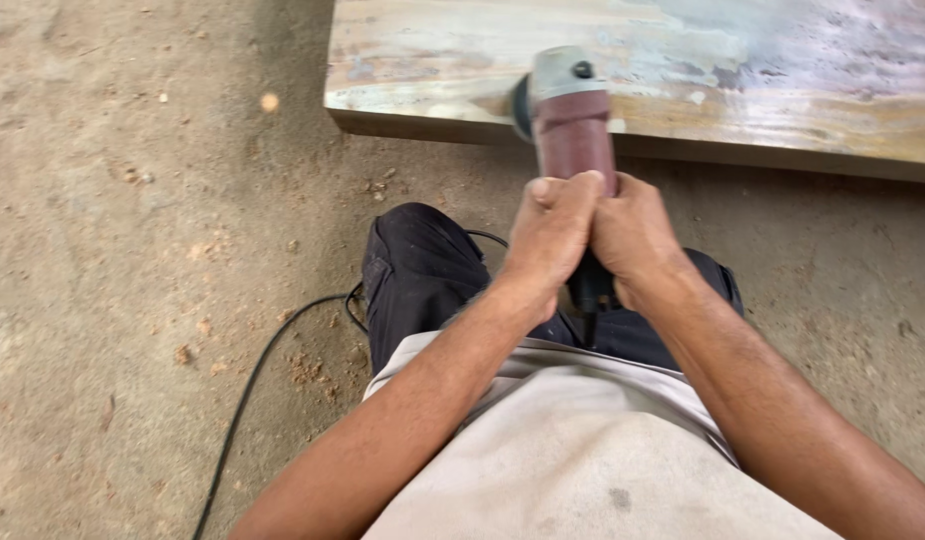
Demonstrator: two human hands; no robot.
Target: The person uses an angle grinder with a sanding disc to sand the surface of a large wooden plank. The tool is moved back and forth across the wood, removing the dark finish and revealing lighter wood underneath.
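A dark red angle grinder (574, 130) with a grey metal head points away from me, its disc at the near edge of a wide wooden plank (782, 70) with worn, blotchy paint. My left hand (550, 235) and my right hand (632, 235) are both wrapped around the grinder's body, side by side and touching. The grinder's rear end and the start of its cord are hidden behind my hands.
A black power cord (252, 380) runs across the dirt floor (122, 250) to the lower left. Bits of sawdust and small stones lie on the ground. My dark trousers (422, 270) and light shirt (572, 450) fill the lower middle.
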